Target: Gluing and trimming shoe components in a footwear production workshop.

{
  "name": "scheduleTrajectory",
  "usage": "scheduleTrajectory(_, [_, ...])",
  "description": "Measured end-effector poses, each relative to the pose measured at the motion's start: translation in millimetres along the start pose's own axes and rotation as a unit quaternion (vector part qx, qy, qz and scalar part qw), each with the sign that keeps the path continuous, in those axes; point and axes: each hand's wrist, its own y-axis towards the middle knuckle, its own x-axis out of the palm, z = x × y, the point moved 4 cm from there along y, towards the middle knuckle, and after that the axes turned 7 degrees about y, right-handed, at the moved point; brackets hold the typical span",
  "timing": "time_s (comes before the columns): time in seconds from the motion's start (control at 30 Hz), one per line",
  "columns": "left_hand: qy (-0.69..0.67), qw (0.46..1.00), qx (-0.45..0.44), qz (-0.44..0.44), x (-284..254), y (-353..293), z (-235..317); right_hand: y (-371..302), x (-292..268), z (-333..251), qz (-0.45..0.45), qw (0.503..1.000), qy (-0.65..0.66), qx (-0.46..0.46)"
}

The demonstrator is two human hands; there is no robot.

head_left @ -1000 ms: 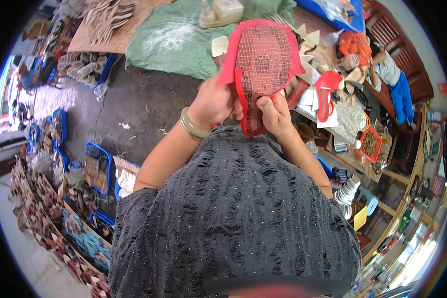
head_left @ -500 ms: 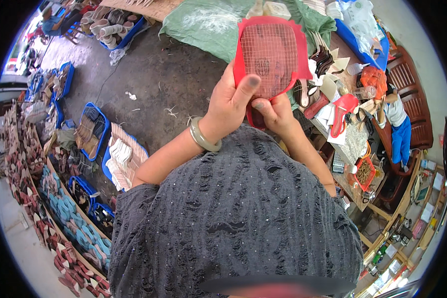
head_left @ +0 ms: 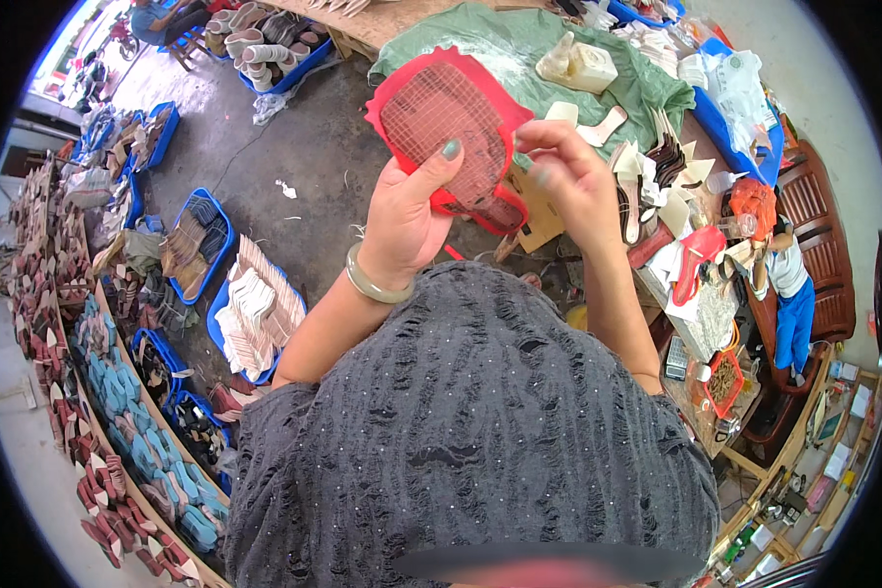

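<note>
My left hand grips a red shoe-sole-shaped piece by its lower left side, thumb pressed on its face. The piece has a notched red rim round a middle overlaid with a fine pale grid. It is broad at the top and narrows toward a small end at the lower right. My right hand is beside the piece's right edge, its fingers loosely bent and apart, partly blurred. Its fingertips come up to the red rim; whether they touch it I cannot tell.
A green cloth covers the far bench, with a whitish plastic container on it. Shoe parts and a red sole piece crowd the right-hand bench. Blue crates stand on the floor at left. A person is at far right.
My right hand has let go of the narrow end and moved right and up to the side edge. The red piece has shifted left and tilted, still in my left hand.
</note>
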Motion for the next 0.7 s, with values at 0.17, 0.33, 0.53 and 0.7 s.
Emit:
scheduleTrajectory(0.17, [0.015, 0.999, 0.030, 0.019, -7, -7, 8, 14, 29, -5, 0.096, 0.975, 0.187, 0.071])
scheduleTrajectory(0.33, [0.025, 0.996, 0.065, 0.055, -12, -6, 15, 23, 47, -21, 0.126, 0.988, -0.013, -0.088])
scheduleTrajectory(0.53, [0.018, 0.988, 0.098, 0.116, -14, -2, 9, 21, 63, -27, 0.148, 0.902, -0.255, -0.314])
scheduleTrajectory(0.7, [0.000, 0.992, 0.062, 0.109, -29, 2, 10, 9, 79, -32, 0.075, 0.856, -0.419, -0.292])
